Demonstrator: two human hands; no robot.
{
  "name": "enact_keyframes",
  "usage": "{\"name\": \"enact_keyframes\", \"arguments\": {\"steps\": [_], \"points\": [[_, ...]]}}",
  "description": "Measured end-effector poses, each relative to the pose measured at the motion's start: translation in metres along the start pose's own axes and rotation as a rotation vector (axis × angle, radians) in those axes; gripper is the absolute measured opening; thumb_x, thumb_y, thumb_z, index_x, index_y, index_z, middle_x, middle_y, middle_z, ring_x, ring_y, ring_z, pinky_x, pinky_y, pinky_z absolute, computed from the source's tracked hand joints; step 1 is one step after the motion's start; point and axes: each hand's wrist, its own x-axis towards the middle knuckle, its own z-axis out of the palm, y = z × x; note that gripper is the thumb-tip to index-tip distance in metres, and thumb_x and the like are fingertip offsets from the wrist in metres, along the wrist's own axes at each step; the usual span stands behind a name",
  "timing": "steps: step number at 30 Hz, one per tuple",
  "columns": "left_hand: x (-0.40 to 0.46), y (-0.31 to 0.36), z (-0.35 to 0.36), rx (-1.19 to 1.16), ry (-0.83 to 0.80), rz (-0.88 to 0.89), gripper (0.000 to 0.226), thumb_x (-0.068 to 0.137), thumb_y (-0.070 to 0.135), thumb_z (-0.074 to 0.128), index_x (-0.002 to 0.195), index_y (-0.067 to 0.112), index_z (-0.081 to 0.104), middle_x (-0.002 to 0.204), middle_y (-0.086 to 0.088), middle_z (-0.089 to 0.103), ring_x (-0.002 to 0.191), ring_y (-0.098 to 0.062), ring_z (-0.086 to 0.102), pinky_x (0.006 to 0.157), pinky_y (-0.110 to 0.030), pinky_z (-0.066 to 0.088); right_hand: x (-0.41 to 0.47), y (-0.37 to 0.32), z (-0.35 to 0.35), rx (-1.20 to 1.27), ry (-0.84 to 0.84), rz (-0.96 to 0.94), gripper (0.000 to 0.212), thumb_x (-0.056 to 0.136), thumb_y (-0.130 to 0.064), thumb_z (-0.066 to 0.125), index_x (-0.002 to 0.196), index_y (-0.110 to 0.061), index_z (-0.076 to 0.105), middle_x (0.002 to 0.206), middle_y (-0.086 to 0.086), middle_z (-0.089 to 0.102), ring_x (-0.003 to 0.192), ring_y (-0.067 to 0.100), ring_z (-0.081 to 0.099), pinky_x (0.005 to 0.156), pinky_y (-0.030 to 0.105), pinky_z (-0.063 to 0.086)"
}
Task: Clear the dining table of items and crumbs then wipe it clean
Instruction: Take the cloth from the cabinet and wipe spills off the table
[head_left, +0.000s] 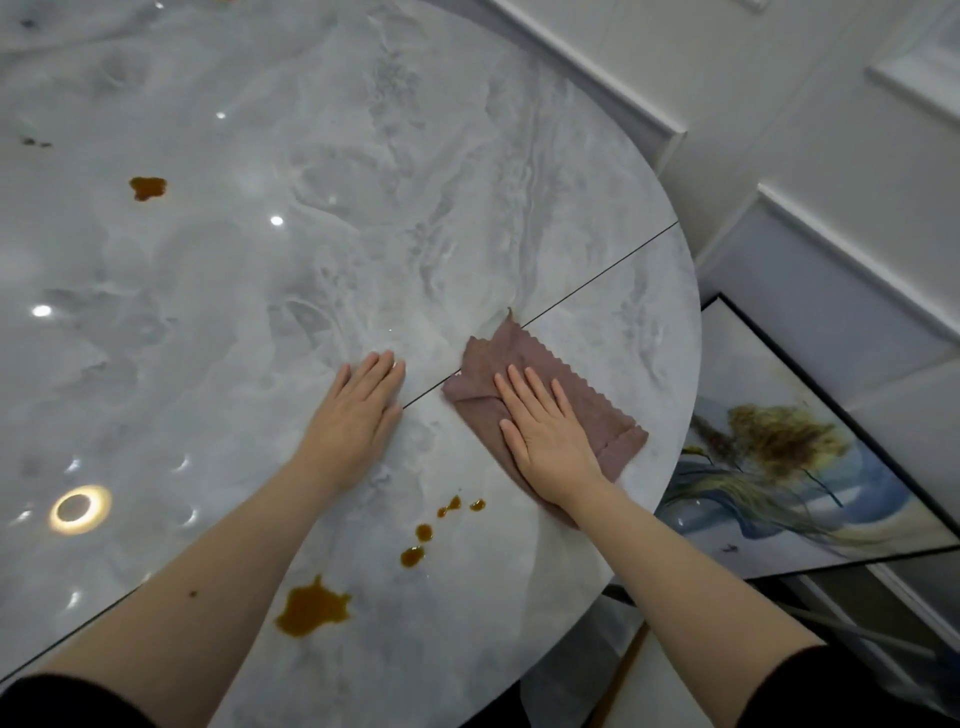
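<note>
A glossy grey marble dining table (395, 171) fills the view, with a dark seam running across it. A mauve cloth (592, 400) lies flat near the table's right edge. My right hand (545, 431) presses flat on top of the cloth, fingers together and straight. My left hand (358, 410) rests palm down on the bare tabletop just left of the cloth, holding nothing. Brown liquid spills lie on the table: a large blot (311, 608) between my forearms, small drops (423, 535) just beyond it, and one blot (148, 187) at the far left.
Tiny dark specks (34, 141) sit at the far left edge of the tabletop. A framed painting (779, 452) leans low against the white panelled wall (779, 130) right of the table. The table's rounded edge curves close to my right hand.
</note>
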Motion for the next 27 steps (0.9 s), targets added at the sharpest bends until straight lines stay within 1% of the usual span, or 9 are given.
{"name": "enact_keyframes", "arguments": {"steps": [3,6,8,11,13,14,17,19,27], "points": [[-0.020,-0.004,0.000,0.056,-0.008,0.026,0.078,0.090,0.059,-0.006,0.148,0.014,0.023,0.156,-0.002,0.017,0.145,-0.015,0.011,0.116,-0.031,-0.003,-0.012,-0.029,0.007,0.023,0.037,0.063,0.058,0.096,-0.039,0.004,0.150,-0.019,0.008,0.158,-0.002,0.008,0.147,0.013,0.004,0.119,0.032,-0.004],[-0.025,-0.005,0.000,0.081,-0.022,0.020,0.078,0.089,0.058,-0.011,0.149,0.016,0.018,0.157,0.000,0.014,0.145,-0.013,0.007,0.117,-0.031,-0.005,-0.017,-0.060,0.013,0.187,0.125,0.098,0.056,0.096,-0.031,0.011,0.147,-0.013,0.028,0.154,0.005,0.027,0.144,0.018,0.021,0.116,0.023,0.000],[-0.025,-0.005,-0.001,0.080,-0.006,0.019,0.083,0.087,0.059,-0.016,0.149,0.017,0.018,0.157,0.000,0.015,0.145,-0.014,0.008,0.117,-0.031,-0.004,-0.018,-0.072,0.011,0.401,0.196,0.158,0.049,0.097,-0.019,0.019,0.139,-0.010,0.043,0.146,0.008,0.041,0.139,0.021,0.034,0.114,0.019,0.009],[-0.025,-0.004,-0.006,0.038,-0.041,0.029,0.079,0.085,0.060,-0.008,0.149,0.019,0.015,0.158,0.000,0.010,0.146,-0.014,0.005,0.117,-0.031,-0.005,-0.019,-0.061,-0.009,0.701,0.314,0.320,0.036,0.097,-0.005,0.039,0.127,-0.008,0.058,0.129,0.007,0.059,0.122,0.021,0.053,0.101,0.011,0.027],[-0.030,-0.008,-0.011,0.021,-0.042,0.009,0.075,0.085,0.054,-0.004,0.149,0.020,0.014,0.158,0.001,0.009,0.147,-0.013,0.003,0.117,-0.030,-0.008,-0.016,-0.042,-0.020,0.593,0.315,0.241,0.037,0.097,-0.015,0.043,0.132,-0.012,0.052,0.134,0.006,0.055,0.126,0.022,0.048,0.104,0.013,0.024],[-0.034,-0.011,-0.013,0.026,-0.016,-0.016,0.073,0.086,0.052,-0.002,0.149,0.019,0.016,0.158,0.001,0.011,0.147,-0.013,0.005,0.117,-0.031,-0.007,-0.015,-0.032,-0.020,0.483,0.243,0.169,0.044,0.097,-0.027,0.039,0.139,-0.017,0.044,0.144,0.004,0.045,0.135,0.020,0.037,0.111,0.019,0.019],[-0.051,-0.019,-0.013,0.075,0.009,-0.094,0.071,0.087,0.052,0.003,0.148,0.021,0.021,0.157,-0.002,0.016,0.147,-0.021,0.010,0.118,-0.039,-0.002,-0.010,-0.020,-0.008,0.204,0.034,0.045,0.060,0.092,-0.051,0.014,0.149,-0.031,0.018,0.158,-0.003,0.014,0.147,0.016,0.006,0.118,0.031,-0.001],[-0.055,-0.021,-0.011,0.099,-0.005,-0.132,0.071,0.086,0.054,0.002,0.148,0.026,0.020,0.158,-0.001,0.013,0.147,-0.023,0.008,0.118,-0.041,-0.001,-0.008,-0.026,-0.001,0.144,0.048,0.052,0.063,0.090,-0.053,0.007,0.149,-0.032,0.015,0.159,-0.003,0.011,0.147,0.017,0.003,0.119,0.032,-0.003],[-0.051,-0.023,-0.014,0.120,-0.039,-0.149,0.073,0.083,0.055,-0.007,0.149,0.030,0.011,0.159,0.001,0.004,0.148,-0.022,0.000,0.118,-0.039,-0.005,-0.005,-0.044,0.005,0.051,0.029,0.126,0.061,0.092,-0.044,0.007,0.150,-0.026,0.014,0.159,0.001,0.009,0.147,0.017,0.001,0.119,0.032,-0.005]]}}
